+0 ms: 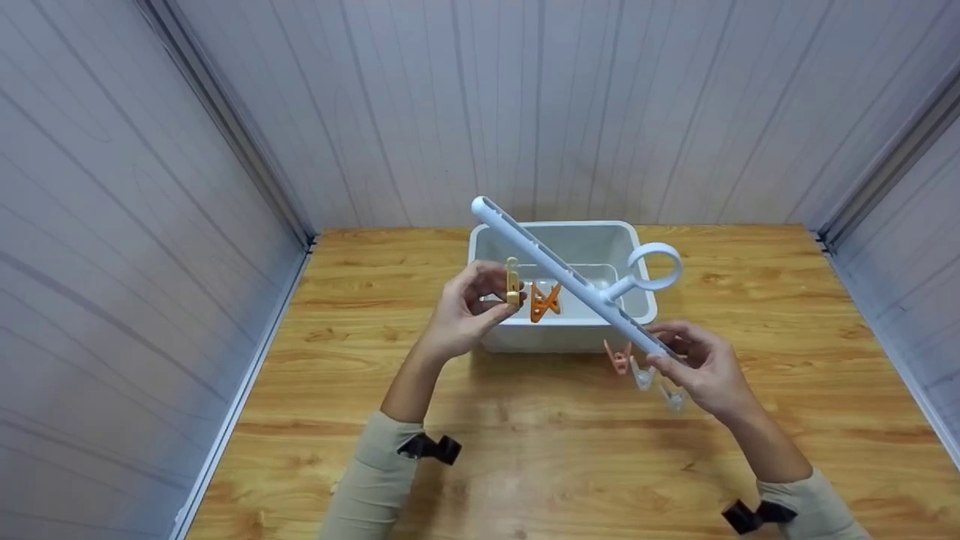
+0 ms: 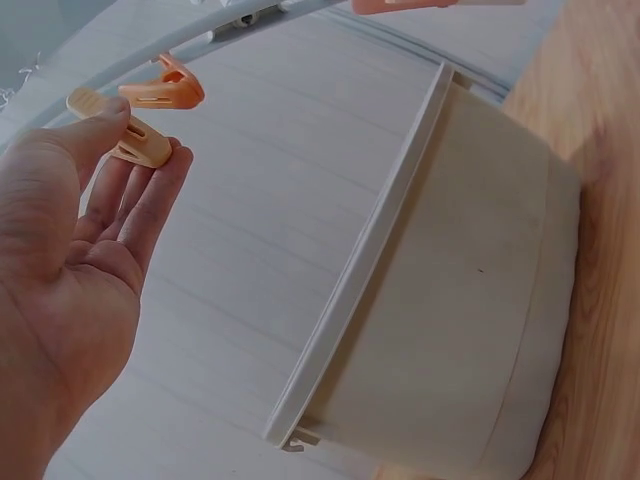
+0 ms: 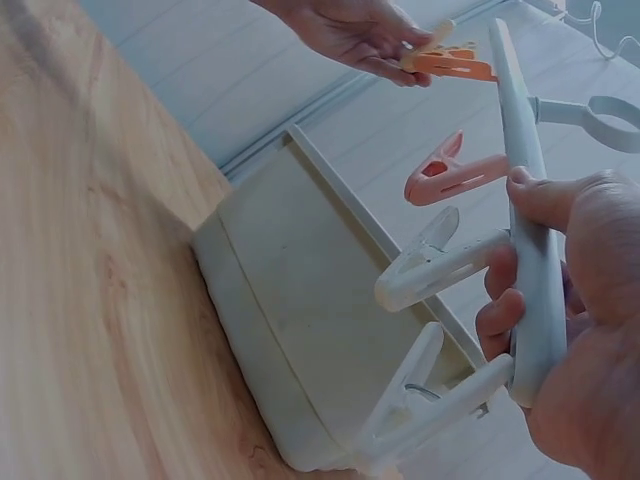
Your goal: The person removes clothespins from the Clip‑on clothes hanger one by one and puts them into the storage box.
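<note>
My right hand (image 1: 709, 371) grips the lower end of a white clip hanger (image 1: 551, 262), a slotted bar with a ring hook (image 1: 664, 281). The bar slants up to the left above the bin. Below it hang an orange clip (image 1: 541, 304), a pink clip (image 3: 445, 178) and two pale, partly clear clips, one (image 3: 440, 265) beside my fingers and another (image 3: 430, 400) at the bar's lower end. Between thumb and fingers, my left hand (image 1: 457, 319) pinches a yellow clothespin (image 1: 513, 285), held upright just left of the orange clip.
Under the hanger a pale grey plastic bin (image 1: 544, 339) stands on the wooden table (image 1: 375, 300). A clear container (image 1: 607, 271) shows inside it. Pale panelled walls (image 1: 420, 112) enclose the table at the back and both sides.
</note>
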`<state>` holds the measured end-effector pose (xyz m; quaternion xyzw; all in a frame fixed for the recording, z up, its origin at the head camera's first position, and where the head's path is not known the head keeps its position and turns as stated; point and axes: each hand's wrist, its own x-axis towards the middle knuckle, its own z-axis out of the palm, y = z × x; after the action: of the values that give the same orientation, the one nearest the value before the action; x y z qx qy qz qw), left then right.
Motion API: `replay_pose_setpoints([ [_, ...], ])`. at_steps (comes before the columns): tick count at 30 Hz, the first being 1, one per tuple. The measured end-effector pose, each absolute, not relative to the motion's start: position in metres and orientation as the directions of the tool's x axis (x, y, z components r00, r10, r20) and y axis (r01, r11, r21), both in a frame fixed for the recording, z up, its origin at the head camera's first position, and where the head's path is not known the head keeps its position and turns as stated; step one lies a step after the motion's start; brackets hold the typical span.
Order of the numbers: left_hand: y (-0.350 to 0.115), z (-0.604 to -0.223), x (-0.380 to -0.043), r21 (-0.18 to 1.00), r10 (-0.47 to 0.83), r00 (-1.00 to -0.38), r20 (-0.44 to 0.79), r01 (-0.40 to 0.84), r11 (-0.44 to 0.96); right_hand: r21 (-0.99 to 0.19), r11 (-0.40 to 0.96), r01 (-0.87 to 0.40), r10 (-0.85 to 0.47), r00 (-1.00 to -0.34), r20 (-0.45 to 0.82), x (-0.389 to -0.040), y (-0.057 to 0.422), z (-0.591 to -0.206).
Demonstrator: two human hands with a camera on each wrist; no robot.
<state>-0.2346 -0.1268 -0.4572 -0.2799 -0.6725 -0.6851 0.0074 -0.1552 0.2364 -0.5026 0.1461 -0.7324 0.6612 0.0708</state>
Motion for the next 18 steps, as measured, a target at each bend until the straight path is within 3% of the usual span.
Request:
replay_pose_setpoints([
  [18, -0.126, -0.459, -0.252, 0.942, 0.379, -0.872, 0.309, 0.335, 0.002, -0.938, 0.113, -0.327, -0.089, -0.944, 0.318, -0.154, 0.250, -0.509],
])
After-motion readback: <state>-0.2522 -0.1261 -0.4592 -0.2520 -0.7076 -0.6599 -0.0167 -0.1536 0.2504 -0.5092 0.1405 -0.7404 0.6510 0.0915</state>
